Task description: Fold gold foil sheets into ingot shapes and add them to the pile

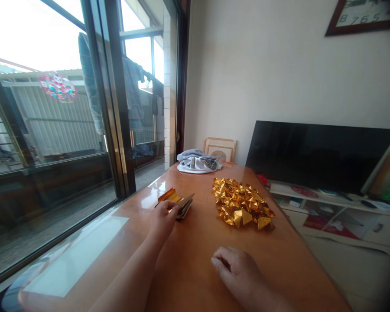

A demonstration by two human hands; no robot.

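My left hand (pixel 162 216) reaches out over the wooden table (pixel 195 268) and pinches the top gold foil sheet (pixel 170 196) of a small stack of foil paper (pixel 184 209), lifting its edge. To the right of the stack lies a heap of folded gold foil pieces (pixel 241 202). My right hand (pixel 237 271) rests on the table nearer to me, its fingers loosely curled and holding nothing.
A bundle of grey and white cloth (pixel 198 162) lies at the table's far end, with a framed picture (pixel 219 148) behind it. A dark television (pixel 315 154) stands on a white low cabinet (pixel 344 212) at the right. Glass sliding doors (pixel 52 130) run along the left.
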